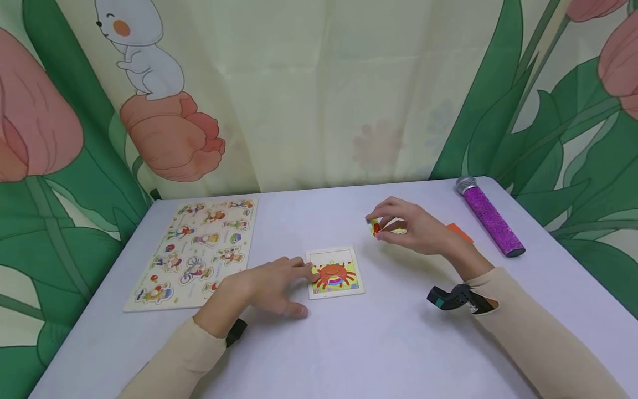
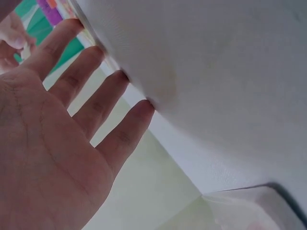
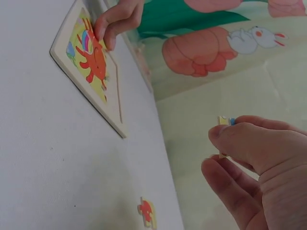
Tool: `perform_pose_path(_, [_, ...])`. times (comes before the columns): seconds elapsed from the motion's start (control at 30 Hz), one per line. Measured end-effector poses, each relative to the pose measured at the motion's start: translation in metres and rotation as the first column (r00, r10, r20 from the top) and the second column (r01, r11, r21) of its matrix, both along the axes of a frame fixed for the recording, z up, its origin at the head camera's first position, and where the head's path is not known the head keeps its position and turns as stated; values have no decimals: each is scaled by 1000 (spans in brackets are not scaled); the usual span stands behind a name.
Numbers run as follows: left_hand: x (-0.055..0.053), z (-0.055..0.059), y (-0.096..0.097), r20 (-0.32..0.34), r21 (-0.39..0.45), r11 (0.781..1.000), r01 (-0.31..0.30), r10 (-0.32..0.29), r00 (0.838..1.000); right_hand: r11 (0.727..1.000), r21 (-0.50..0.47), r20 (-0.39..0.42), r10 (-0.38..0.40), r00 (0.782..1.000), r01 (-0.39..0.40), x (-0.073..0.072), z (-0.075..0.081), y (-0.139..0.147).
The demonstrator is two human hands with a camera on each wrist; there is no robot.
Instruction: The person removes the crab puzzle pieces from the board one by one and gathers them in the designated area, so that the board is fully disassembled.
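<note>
Basically, the crab puzzle lies between both hands.

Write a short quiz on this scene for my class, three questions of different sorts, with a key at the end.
1. Fill in: The microphone lies on the person's ____ side of the table.
2. True or false: The left hand touches the crab puzzle, which has an unfilled strip along its far side.
3. Choose: What does the right hand pinch?
A) the microphone
B) a small piece
C) the crab puzzle

Key
1. right
2. True
3. B
</note>
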State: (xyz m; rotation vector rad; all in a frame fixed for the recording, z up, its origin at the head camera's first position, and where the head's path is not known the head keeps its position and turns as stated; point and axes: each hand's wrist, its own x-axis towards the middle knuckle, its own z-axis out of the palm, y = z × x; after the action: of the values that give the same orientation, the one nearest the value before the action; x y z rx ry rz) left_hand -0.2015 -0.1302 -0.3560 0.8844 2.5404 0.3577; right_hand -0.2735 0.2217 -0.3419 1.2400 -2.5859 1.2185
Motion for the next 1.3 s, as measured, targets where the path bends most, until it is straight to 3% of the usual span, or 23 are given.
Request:
perform_pose_path(0.33, [0, 1, 0, -23, -17, 1000, 19, -19, 1000, 995, 7, -45, -96, 994, 96, 1, -12, 18])
perform_pose_path(0.67, [-2, 1, 2, -25, -22, 1000, 6, -6, 1000, 992, 0, -70, -125, 990, 125, 3, -12, 36])
perform_pose_path(1.3, [1, 1, 1, -25, -8, 1000, 7, -7, 1000, 954, 118, -12, -275, 961, 274, -2, -24, 63])
